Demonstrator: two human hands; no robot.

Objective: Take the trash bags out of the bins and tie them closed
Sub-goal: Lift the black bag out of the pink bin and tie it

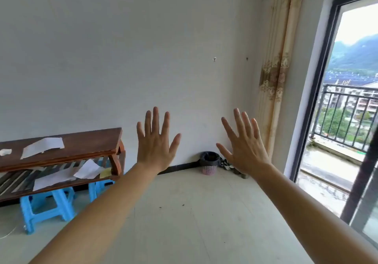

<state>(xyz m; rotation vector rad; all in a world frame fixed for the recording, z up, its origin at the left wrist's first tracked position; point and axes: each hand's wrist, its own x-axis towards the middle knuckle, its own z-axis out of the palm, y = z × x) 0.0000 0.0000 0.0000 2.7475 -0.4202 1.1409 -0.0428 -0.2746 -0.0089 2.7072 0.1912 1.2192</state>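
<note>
Both bare arms reach forward, the left hand (154, 143) and right hand (246, 149) raised with fingers straight and spread, holding nothing. Between them, in the far corner of the pale tiled floor (184, 212), stands a small pink perforated plastic bin (209, 170) lined with a black trash bag (209, 157). At left, a dark wooden worktop (86, 141) carries white paper sheets (43, 146), with blue plastic stools (46, 206) beneath.

Daylight came in from the balcony door (351, 100) on your right, and the sky (360, 24) there blew out white. Your wall (102, 48) looked evenly lit, shadows faint. The whole picture was a touch soft, door frame (316, 91) bowing at the edge.
</note>
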